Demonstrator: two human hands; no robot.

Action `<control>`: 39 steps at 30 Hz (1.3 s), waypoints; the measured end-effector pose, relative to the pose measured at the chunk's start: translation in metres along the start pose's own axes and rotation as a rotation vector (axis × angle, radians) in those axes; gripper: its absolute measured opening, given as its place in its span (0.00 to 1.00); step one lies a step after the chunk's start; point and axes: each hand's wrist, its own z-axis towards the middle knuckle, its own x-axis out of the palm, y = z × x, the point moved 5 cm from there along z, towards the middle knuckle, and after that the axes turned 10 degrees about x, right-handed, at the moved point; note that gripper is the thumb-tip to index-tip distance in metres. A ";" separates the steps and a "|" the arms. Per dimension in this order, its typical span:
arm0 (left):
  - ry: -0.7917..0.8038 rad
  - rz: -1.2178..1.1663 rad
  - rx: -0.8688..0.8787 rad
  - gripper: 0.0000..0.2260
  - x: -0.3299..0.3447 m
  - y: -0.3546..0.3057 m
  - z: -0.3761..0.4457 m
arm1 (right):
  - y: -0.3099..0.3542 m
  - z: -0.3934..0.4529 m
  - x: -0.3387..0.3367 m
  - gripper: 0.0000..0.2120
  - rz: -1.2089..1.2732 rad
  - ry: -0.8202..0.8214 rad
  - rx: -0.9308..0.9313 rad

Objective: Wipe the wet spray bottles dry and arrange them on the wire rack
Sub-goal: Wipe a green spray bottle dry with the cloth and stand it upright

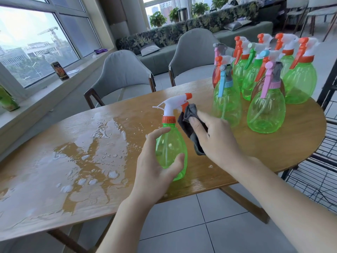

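in the head view, the left hand [155,165] held a green spray bottle [171,148] upright above the wooden table [237,157], thumb and fingers curled round its lower body, near the frame's centre. its head was white with an orange nozzle and an orange collar, nozzle pointing toward 2 o'clock. the right hand [217,136], at 3 o'clock from the bottle, pinched a dark grey cloth [189,125] between thumb and fingers; the cloth touched the bottle's trigger and neck. a cluster of other spray bottles [266,110] stood on the table toward 1 o'clock, mostly green, with orange, pink, blue and green triggers; one or two darker reddish bottles stood among them. a wide puddle [87,154] with droplets covered the table toward 9 o'clock. the black wire rack [321,172] stood at 3 o'clock beyond the table's edge, partly cut off by the frame. two grey chairs [125,73] stood behind the table at 12 o'clock. on the windowsill at 10 o'clock sat a dark box [60,70] with printing on it too blurred to read; no label could be read on any bottle.
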 end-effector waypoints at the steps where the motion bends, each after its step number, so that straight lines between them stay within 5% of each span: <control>1: -0.004 -0.006 0.001 0.27 -0.001 0.000 0.000 | 0.000 -0.001 -0.001 0.11 -0.034 0.019 -0.034; 7: -0.031 -0.024 -0.008 0.29 -0.013 0.006 -0.001 | -0.008 -0.005 -0.012 0.11 -0.233 0.132 -0.049; 13: 0.020 0.088 0.042 0.37 -0.020 0.009 -0.005 | 0.014 0.008 -0.050 0.09 -0.212 -0.179 0.017; 18: 0.096 0.282 0.169 0.35 -0.009 0.001 -0.005 | 0.014 0.012 -0.038 0.12 -0.197 0.088 0.116; 24: 0.136 0.424 0.281 0.34 0.001 -0.007 -0.001 | 0.026 0.005 -0.032 0.10 -0.184 0.118 0.017; 35: 0.168 0.449 0.238 0.35 0.003 -0.010 0.002 | 0.024 0.002 -0.037 0.12 0.090 0.162 0.017; 39: 0.128 0.346 0.128 0.34 -0.004 -0.005 0.002 | 0.011 0.002 -0.051 0.11 0.243 0.006 0.121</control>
